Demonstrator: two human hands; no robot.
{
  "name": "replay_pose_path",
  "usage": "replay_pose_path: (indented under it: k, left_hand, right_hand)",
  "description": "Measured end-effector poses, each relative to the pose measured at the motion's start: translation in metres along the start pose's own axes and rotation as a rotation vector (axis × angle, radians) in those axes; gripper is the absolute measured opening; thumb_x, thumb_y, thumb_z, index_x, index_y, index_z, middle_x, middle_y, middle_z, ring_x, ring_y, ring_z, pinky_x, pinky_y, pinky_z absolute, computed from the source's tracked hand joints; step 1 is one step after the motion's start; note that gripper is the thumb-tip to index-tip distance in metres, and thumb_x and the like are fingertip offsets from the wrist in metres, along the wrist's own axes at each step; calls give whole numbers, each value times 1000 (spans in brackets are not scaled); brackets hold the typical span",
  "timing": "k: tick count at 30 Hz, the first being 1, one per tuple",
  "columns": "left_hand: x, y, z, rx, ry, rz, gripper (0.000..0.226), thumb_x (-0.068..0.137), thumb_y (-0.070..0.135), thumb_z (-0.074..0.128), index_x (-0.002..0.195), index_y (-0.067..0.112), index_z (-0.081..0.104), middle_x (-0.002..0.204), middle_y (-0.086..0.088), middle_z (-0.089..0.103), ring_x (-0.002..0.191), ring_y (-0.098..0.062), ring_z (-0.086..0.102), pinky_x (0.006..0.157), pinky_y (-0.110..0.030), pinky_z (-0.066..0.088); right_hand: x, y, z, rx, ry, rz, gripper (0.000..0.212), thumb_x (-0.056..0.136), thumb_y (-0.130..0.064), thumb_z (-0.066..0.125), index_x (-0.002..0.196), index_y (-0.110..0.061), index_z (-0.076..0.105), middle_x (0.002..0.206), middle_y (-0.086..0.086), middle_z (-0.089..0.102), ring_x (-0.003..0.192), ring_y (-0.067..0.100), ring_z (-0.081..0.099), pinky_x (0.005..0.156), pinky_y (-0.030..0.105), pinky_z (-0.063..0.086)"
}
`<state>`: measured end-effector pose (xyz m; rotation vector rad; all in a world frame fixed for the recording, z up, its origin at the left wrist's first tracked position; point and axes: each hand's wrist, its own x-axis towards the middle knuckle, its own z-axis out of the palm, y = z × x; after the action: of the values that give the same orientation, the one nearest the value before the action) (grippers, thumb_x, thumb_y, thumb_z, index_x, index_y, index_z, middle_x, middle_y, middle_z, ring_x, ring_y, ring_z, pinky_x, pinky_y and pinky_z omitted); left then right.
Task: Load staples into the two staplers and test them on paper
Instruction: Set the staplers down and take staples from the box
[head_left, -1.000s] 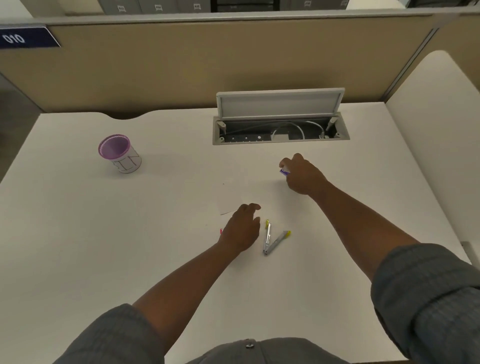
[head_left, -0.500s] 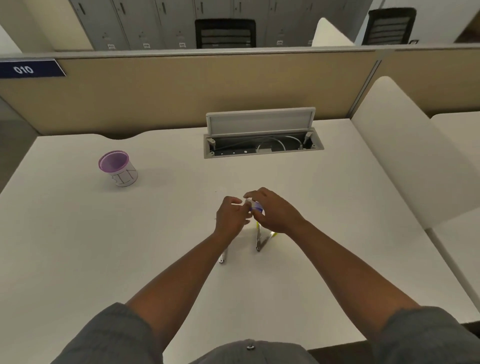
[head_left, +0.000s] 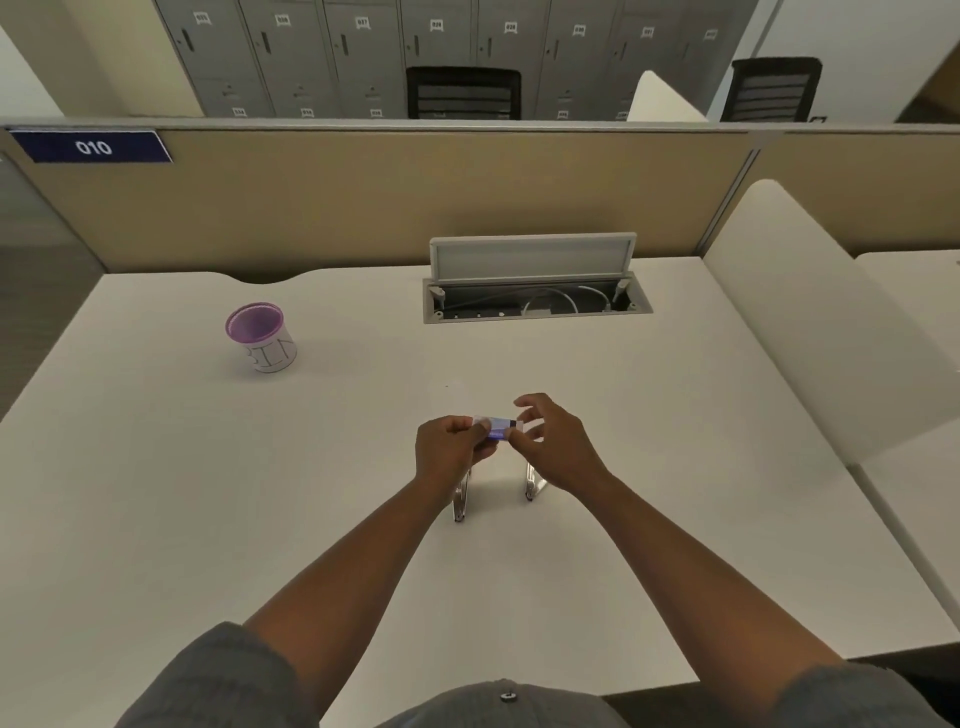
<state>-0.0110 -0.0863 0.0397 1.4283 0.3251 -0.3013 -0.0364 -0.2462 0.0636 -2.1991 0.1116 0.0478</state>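
Observation:
A small white and blue staple box (head_left: 497, 426) is held above the desk between both hands. My left hand (head_left: 451, 451) pinches its left end. My right hand (head_left: 551, 446) grips its right end with thumb and fingers, the other fingers spread. Two metal staplers lie on the white desk under the hands: one (head_left: 460, 500) below my left wrist, the other (head_left: 532, 483) below my right hand. Both are partly hidden by the hands. The white paper under them is hard to make out against the desk.
A purple-rimmed cup marked BIN (head_left: 262, 338) stands at the far left of the desk (head_left: 208, 493). An open cable tray with raised lid (head_left: 535, 291) sits at the back centre. A white divider panel (head_left: 810, 322) rises on the right.
My right hand brought the staple box back from the far right to the middle. My left hand lifted off the desk and took its other end. The camera tilted upward.

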Motion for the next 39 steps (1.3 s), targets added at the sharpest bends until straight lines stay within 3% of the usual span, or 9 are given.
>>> replay_pose_path:
  k: [5, 8, 13, 18, 21, 25, 28, 36, 39]
  left_hand:
    - [-5, -2, -11, -50, 0, -31, 14, 86, 5, 70, 76, -5, 71, 89, -31, 70, 79, -38, 72, 77, -37, 61]
    - [-6, -3, -16, -47, 1, -53, 15, 88, 6, 69, 82, -9, 70, 92, -31, 69, 80, -37, 72, 75, -35, 62]
    - [-10, -3, -17, -37, 5, -42, 16, 89, 5, 67, 79, -8, 69, 91, -31, 69, 77, -35, 71, 74, -33, 62]
    - [-11, -5, -17, 48, 43, -21, 17, 88, 8, 69, 73, 1, 72, 84, -24, 72, 74, -30, 74, 69, -29, 61]
    - [-10, -5, -18, 126, 41, 9, 16, 88, 12, 70, 75, 3, 73, 80, -20, 73, 69, -25, 74, 68, -28, 61]
    - [-8, -6, -18, 170, 27, 12, 18, 88, 14, 70, 81, -2, 75, 78, -20, 73, 72, -30, 74, 76, -38, 61]
    - [-8, -5, -18, 180, 32, 6, 16, 88, 14, 71, 80, 0, 75, 78, -19, 74, 72, -29, 74, 76, -38, 61]
    - [-5, -9, -20, 193, 53, -9, 18, 87, 16, 71, 82, -1, 74, 77, -18, 74, 70, -26, 74, 74, -35, 61]
    - [-1, -10, -23, 212, 81, -15, 17, 87, 15, 71, 78, 1, 74, 76, -17, 74, 72, -27, 75, 75, -36, 61]
  right_hand:
    - [-6, 0, 9, 128, 26, 148, 29, 83, -17, 63, 108, -27, 55, 94, 2, 68, 76, 14, 71, 70, 33, 56]
    - [-10, 0, 11, 164, 44, 163, 23, 84, -9, 56, 103, -23, 56, 89, 2, 73, 72, 7, 72, 74, 37, 59]
    - [-16, 1, 15, 153, 95, 128, 15, 82, -3, 57, 82, -16, 65, 86, 0, 72, 67, 11, 73, 74, 40, 59]
    - [-16, -1, 15, -98, 75, 58, 13, 82, -11, 61, 85, -17, 72, 87, -4, 70, 68, 15, 68, 65, 20, 49]
    - [-12, -2, 12, -249, 54, 17, 12, 81, -16, 63, 87, -19, 73, 88, 0, 68, 74, 18, 62, 72, 30, 50]
    - [-5, -1, 10, -372, -32, -51, 10, 81, -19, 65, 87, -19, 74, 92, 2, 65, 85, 20, 60, 73, 34, 50]
    - [-1, -3, 10, -485, -80, -99, 15, 84, -19, 61, 92, -16, 74, 100, 5, 61, 90, 22, 60, 74, 37, 51]
    - [5, 3, 19, -882, -126, -260, 17, 90, -17, 46, 99, -12, 60, 113, 3, 50, 82, 24, 54, 59, 33, 41]
    - [6, 5, 17, -856, -95, -235, 15, 89, -18, 46, 95, -14, 59, 112, 1, 50, 83, 24, 55, 66, 37, 49]
